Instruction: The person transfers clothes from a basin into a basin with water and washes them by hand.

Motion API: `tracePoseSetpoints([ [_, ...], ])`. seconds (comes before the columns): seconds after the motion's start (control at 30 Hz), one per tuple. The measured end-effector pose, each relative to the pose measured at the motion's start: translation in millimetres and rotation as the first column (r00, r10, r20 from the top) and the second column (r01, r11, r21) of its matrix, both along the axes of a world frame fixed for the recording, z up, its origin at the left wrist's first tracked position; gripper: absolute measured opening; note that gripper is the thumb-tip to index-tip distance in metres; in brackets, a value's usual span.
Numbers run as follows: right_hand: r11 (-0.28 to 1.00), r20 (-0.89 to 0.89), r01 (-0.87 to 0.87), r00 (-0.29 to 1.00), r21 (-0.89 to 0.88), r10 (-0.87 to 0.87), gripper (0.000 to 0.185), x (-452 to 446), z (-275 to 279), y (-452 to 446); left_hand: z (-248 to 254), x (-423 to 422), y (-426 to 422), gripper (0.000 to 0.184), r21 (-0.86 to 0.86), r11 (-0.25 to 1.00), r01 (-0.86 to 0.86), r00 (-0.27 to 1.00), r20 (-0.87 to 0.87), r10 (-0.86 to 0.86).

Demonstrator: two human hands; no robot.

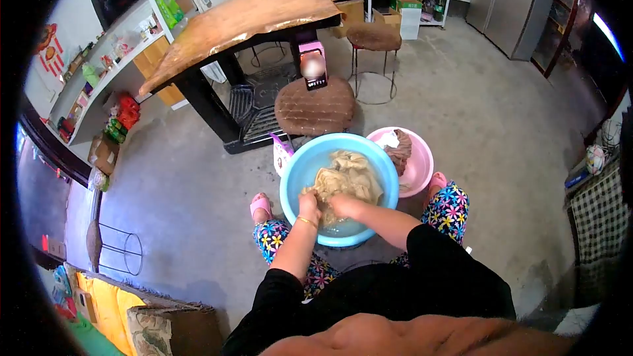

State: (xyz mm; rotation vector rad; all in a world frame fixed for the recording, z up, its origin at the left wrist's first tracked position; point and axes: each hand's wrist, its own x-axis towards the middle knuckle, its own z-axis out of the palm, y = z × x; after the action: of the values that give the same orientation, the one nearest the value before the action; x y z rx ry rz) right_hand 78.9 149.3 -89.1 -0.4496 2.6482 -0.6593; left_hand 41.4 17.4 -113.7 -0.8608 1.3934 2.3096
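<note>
A light blue basin (290,171) with water in it stands on the floor between my knees. Wet beige cloth (346,181), apparently a garment, lies bunched in the water. At the basin's near left, my left hand (309,207) is closed on a fold of the cloth, a gold bangle on its wrist. My right hand (339,206) is closed on the cloth just beside it, its fingertips partly hidden by water and fabric. The two hands are close together. Touching or just behind the blue basin is a pink basin (422,165) holding a brown cloth (399,151) and something white.
A brown padded stool (315,107) stands beyond the basin, with a phone-like device (313,66) upright on it. A purple and white bag (281,153) sits at the basin's left. Farther back are a wooden-topped table (257,16) and another stool (374,37).
</note>
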Motion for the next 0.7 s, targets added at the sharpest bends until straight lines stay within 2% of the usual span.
tracePoseSetpoints([
  [0.07,0.960,0.018,0.148,0.989,-0.237,-0.148,0.018,-4.5,6.1,9.6,-15.0,-0.7,-0.8,0.026,-0.028,0.999,-0.039,0.998,-0.042,0.038],
  [0.1,0.845,0.146,0.304,0.953,-0.441,-0.266,0.013,-2.5,16.5,16.4,-24.0,-2.7,-1.1,0.026,-0.043,0.997,-0.058,0.997,-0.061,0.056],
  [0.2,0.614,0.285,0.472,0.879,-0.632,-0.382,0.013,-8.5,20.3,19.3,24.4,12.3,6.3,0.031,0.254,0.961,0.110,0.994,-0.019,-0.109],
  [0.23,0.598,0.180,0.374,0.916,-0.709,-0.358,0.013,-9.6,20.1,18.8,36.2,13.5,9.4,0.034,0.280,0.953,0.114,0.993,0.005,-0.120],
  [0.33,0.486,0.248,0.450,0.871,-0.749,-0.424,0.012,-2.3,41.5,0.5,48.3,15.3,15.0,0.044,0.398,0.906,0.141,0.985,0.035,-0.169],
  [0.37,0.604,0.049,0.325,0.903,-0.728,-0.426,0.010,9.6,76.6,-2.7,46.5,14.5,14.4,0.046,0.462,0.872,0.161,0.982,0.010,-0.187],
  [0.47,0.658,-0.090,0.192,0.925,-0.728,-0.370,0.007,16.0,65.7,-24.5,21.4,8.3,10.9,0.049,0.595,0.772,0.224,0.974,-0.109,-0.199],
  [0.5,0.742,-0.207,0.130,0.916,-0.657,-0.343,0.009,23.4,67.6,-27.1,5.3,7.8,8.9,0.048,0.613,0.750,0.249,0.968,-0.157,-0.193],
  [0.6,0.745,-0.277,0.178,0.853,-0.643,-0.443,0.017,21.9,67.4,-37.0,-44.1,6.6,2.5,0.046,0.655,0.682,0.326,0.940,-0.300,-0.161],
  [0.63,0.757,-0.179,0.287,0.866,-0.587,-0.468,0.018,15.9,67.7,-37.6,-49.8,6.2,1.2,0.045,0.664,0.659,0.353,0.926,-0.347,-0.146],
  [0.7,0.801,-0.179,0.345,0.859,-0.490,-0.480,0.018,2.0,62.4,-34.8,-25.7,11.5,6.0,0.047,0.678,0.672,0.296,0.953,-0.262,-0.155],
])
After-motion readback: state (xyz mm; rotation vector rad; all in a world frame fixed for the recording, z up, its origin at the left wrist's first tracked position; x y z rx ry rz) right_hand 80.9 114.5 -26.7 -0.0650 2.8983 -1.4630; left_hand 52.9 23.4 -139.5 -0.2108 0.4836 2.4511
